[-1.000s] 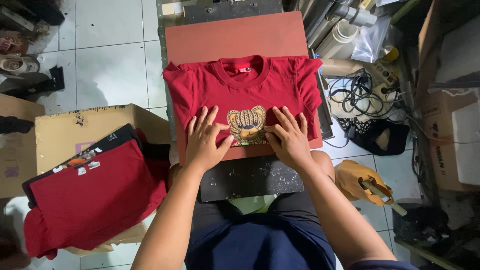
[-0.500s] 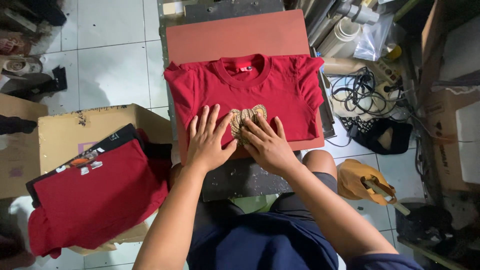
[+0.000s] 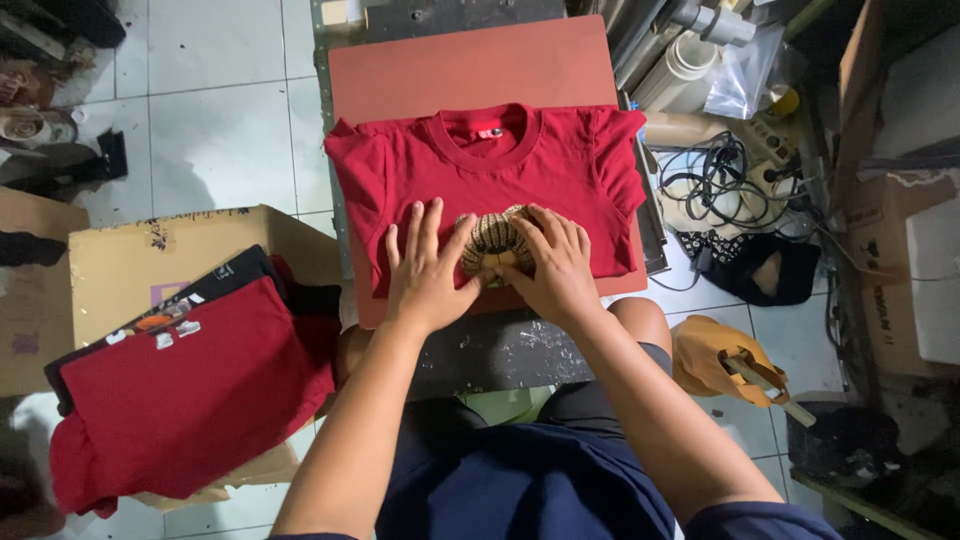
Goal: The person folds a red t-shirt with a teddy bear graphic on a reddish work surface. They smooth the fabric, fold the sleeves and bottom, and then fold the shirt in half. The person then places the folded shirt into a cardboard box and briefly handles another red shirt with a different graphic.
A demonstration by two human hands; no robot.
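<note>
A red T-shirt [image 3: 480,170] lies spread on the red-brown pad [image 3: 470,65] of a heat press, collar away from me. On its front sits a bear-shaped picture [image 3: 492,238], mostly hidden by my hands. My left hand [image 3: 425,272] rests flat on the shirt at the picture's left edge, fingers apart. Pressing on the picture's right and lower part is my right hand [image 3: 553,266], fingers bent over it. Neither hand grips anything.
A pile of red and black shirts [image 3: 190,380] lies on a cardboard box [image 3: 150,255] at my left. Cables and a power strip [image 3: 730,175], paper rolls [image 3: 690,65], a yellow bag [image 3: 725,365] and boxes [image 3: 905,260] crowd the right. White floor tiles [image 3: 220,130] show at upper left.
My right hand slid from beside the bear picture onto it, then shifted right over it. My left hand moved up a little along the picture's left edge.
</note>
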